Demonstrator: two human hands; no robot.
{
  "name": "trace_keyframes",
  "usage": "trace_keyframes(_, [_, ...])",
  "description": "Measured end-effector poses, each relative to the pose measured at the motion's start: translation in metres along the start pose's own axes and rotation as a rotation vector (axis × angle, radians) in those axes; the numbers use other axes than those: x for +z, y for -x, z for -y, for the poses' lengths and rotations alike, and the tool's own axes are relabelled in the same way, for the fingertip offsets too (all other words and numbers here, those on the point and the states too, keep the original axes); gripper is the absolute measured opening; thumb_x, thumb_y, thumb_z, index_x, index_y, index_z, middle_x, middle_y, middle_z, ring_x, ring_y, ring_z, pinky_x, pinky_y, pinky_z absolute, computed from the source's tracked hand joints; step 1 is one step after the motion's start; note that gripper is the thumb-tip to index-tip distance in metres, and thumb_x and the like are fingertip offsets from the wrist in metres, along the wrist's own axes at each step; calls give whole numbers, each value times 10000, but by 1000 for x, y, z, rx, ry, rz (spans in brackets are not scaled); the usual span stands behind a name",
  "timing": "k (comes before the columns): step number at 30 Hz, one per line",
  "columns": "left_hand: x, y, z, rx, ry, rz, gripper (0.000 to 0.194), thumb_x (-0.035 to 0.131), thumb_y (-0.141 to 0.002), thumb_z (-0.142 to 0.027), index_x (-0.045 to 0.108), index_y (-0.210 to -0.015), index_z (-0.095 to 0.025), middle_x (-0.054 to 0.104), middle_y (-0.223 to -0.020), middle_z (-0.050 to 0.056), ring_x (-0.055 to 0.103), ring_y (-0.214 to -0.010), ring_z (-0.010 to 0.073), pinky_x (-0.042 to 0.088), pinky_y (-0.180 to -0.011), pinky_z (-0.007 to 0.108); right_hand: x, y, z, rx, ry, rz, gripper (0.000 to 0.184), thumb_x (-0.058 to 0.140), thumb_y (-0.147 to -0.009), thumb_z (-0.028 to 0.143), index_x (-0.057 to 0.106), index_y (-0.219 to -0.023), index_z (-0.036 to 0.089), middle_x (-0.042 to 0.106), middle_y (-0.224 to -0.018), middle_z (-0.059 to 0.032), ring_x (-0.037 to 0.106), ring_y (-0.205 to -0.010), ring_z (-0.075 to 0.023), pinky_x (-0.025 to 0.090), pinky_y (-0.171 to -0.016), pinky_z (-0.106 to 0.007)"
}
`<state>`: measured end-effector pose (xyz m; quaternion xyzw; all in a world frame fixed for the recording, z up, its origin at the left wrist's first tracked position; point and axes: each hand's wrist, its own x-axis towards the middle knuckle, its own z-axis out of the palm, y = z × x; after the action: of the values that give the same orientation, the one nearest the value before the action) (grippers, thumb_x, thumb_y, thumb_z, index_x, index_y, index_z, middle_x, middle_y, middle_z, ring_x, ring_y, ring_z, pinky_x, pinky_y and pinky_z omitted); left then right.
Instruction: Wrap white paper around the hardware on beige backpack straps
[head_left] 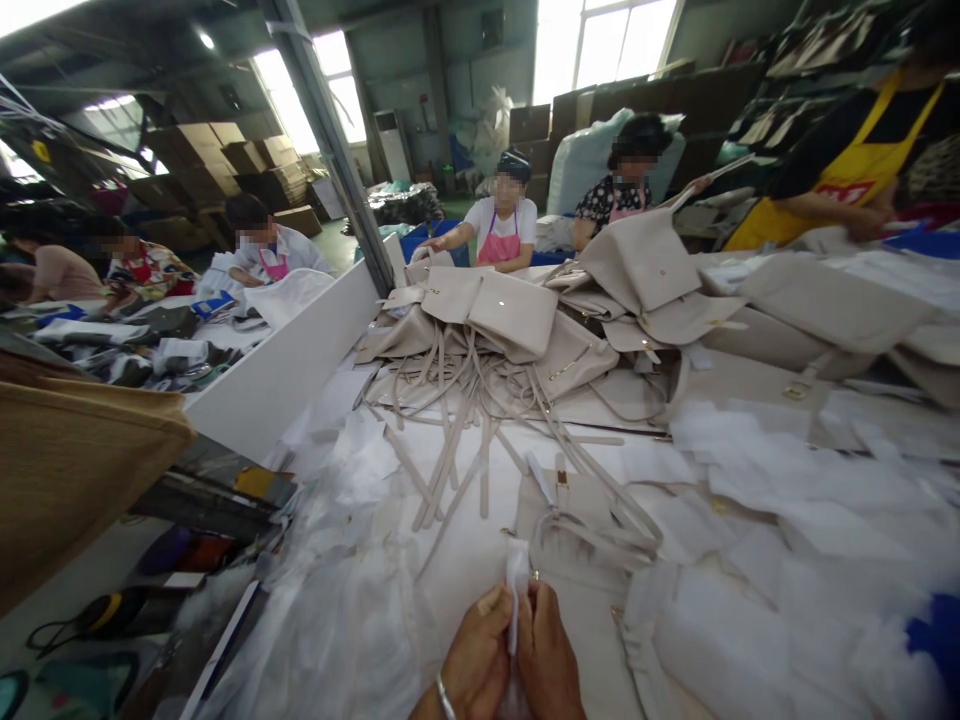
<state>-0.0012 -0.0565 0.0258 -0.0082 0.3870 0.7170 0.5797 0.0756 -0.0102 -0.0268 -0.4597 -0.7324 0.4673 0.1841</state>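
Note:
My left hand (476, 655) and my right hand (547, 655) are pressed together at the bottom centre, both pinching a small strip of white foam wrap (516, 590) that stands up between the thumbs. A bracelet shows on my left wrist. Just beyond the hands lies a beige bag (577, 520) flat on the white table (450, 540), its straps looped on top and a gold clasp showing. Further back is a heap of beige bags (517, 320) with long straps trailing toward me.
Clear plastic and white foam sheets (780, 500) litter the table to the right and left. A white divider board (292, 360) runs along the left. Several other people sit or stand round the far tables, one in a yellow apron (855, 170) at the right.

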Motion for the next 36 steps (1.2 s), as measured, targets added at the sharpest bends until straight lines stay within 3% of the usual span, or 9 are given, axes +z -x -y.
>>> trace_keyframes(4, [0,-2,-3,-46,3,-54,238,602,-823,-263,665,-1004,-122,692,-981,105,617,-933,217,460,-852,300,8,2,-4,-138,234,-69,326,231,-935,438,446,-1031,213,602,-925,-108,644,-795,-244,496,-615,-327])
trace_keyframes(9, [-2,-5,-4,-95,-5,-74,263,632,-782,-233,665,-1007,-101,711,-886,106,636,-895,234,481,-810,314,16,5,-17,-323,391,-202,344,247,-935,308,393,-1205,153,575,-1136,-204,614,-1000,-281,527,-757,-383])
trace_keyframes(15, [-8,-13,7,-122,-32,-176,301,717,-666,-178,679,-957,-109,714,-788,85,654,-810,221,483,-758,300,23,12,-31,-410,480,-220,368,298,-893,161,390,-1249,161,543,-1245,-196,582,-1077,-277,540,-801,-408])
trace_keyframes(18, [-10,-14,15,-102,-44,-204,308,755,-625,-201,686,-915,-122,705,-753,63,645,-744,188,470,-727,273,16,15,-38,-415,476,-170,369,325,-867,140,435,-1218,165,538,-1262,-200,570,-1100,-286,532,-820,-424])
trace_keyframes(21, [-8,-13,20,-61,-100,-232,294,765,-623,-251,682,-878,-132,666,-679,26,587,-605,139,439,-597,248,-12,13,-33,-371,335,49,421,415,-839,200,424,-1259,167,474,-1337,-185,520,-1168,-284,503,-884,-423])
trace_keyframes(23, [-7,-12,23,-54,-159,-258,293,771,-619,-282,672,-852,-134,628,-638,2,525,-533,102,388,-521,219,-34,5,-23,-261,164,156,467,465,-836,288,404,-1289,190,482,-1330,-148,536,-1141,-256,481,-919,-404])
trace_keyframes(26, [-8,-12,24,-43,-247,-250,323,760,-643,-327,650,-870,-126,593,-632,-10,477,-513,74,344,-492,192,-54,-13,-9,-15,-169,248,407,460,-845,411,505,-1186,193,632,-1073,-93,621,-943,-216,502,-826,-359])
trace_keyframes(31, [-15,-12,24,30,-392,-131,314,670,-740,-370,604,-899,-107,548,-638,-11,438,-490,73,314,-456,197,-45,-32,-4,168,-573,440,418,532,-779,494,588,-1014,152,637,-675,-6,595,-602,-168,428,-553,-268])
trace_keyframes(36, [-12,-11,21,17,-509,-75,282,639,-747,-365,579,-870,-119,512,-606,-21,403,-450,74,296,-414,202,-47,-36,-5,122,-491,446,226,539,-787,379,573,-818,158,587,-598,27,547,-550,-133,382,-535,-243])
